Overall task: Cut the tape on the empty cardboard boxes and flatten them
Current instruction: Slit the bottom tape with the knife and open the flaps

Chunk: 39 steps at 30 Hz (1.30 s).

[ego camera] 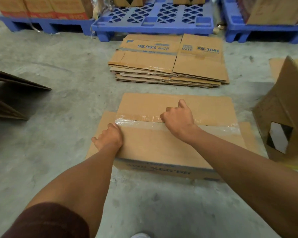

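Box: cardboard box (162, 143) on the concrete floor (50, 152), top flaps taped shut, contents unseen.
Tape: clear strip (144, 123) along the seam.
Left hand (108, 138): fingers hidden over the box's left edge; grip unclear.
Right hand (178, 117): curled at the tape; contents unclear.
Around: flattened stack (169, 66) beyond, blue pallets (153, 23) behind, open box (282, 109) at right.

**Concrete floor lined with blue pallets**

The floor (50, 152) is bare grey concrete, mottled and scuffed, with faint darker patches. Soft, even light falls on it; shadows are weak.

Taking the middle pallet (153, 23) as the landmark: it is blue plastic with an open lattice deck, standing at the far edge of the floor. To its left, almost touching it, is a second blue pallet (46, 25) loaded with brown printed cartons (41, 7). To its right, a narrow gap away, stands a third blue pallet (265, 31), also bearing brown cartons (273, 11). Some small debris (218, 28) lies in that gap.
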Tool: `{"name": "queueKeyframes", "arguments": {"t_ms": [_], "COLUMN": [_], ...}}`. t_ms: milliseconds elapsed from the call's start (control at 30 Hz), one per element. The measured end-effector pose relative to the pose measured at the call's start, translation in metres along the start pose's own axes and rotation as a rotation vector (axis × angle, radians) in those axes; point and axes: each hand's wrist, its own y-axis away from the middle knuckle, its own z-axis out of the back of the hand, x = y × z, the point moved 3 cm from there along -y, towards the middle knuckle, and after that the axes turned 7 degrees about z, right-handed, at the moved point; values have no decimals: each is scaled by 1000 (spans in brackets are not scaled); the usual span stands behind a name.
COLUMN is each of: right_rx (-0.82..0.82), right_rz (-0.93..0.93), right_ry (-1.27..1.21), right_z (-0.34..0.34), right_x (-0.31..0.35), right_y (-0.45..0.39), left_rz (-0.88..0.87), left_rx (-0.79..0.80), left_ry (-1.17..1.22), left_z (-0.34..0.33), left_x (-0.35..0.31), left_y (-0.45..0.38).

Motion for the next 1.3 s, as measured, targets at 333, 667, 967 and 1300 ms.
{"name": "queueKeyframes", "arguments": {"t_ms": [333,667,967,1300], "right_rx": [73,39,9,-49], "right_rz": [-174,-241,-253,-413], "right_ry": [23,-146,-47,-127], "right_z": [-27,-41,-54,-76], "right_x": [-86,-117,-152,-170], "right_y": [69,105,144,166], "left_rz": [3,-758,-834,-1020], "left_rx": [-56,-134,56,-117], "left_ry": [-101,-118,-210,-240], "left_z": [8,-21,-69,-62], "left_x": [-7,-152,-185,-196], "left_y": [4,102,139,158]}}
